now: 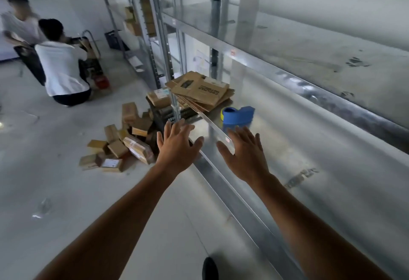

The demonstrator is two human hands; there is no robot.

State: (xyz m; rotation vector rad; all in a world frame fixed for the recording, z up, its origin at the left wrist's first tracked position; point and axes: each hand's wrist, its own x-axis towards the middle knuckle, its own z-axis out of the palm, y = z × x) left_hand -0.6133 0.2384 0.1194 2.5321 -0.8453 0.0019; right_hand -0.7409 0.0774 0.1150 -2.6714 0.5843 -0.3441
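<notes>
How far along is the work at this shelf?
Done: small parcels lie heaped on the floor by the rack. In hand: nothing yet. The left hand and right hand are both open and empty, reaching toward the shelf, the right just short of the blue tape dispenser. Left: the flattened cartons sit stacked, unfolded, at the shelf's end; neither they nor the dispenser are picked up.

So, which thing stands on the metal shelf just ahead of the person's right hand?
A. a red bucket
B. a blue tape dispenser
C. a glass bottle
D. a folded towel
B: the blue tape dispenser sits on the shelf just beyond the open right hand, beside the stack of flattened cartons.
</notes>
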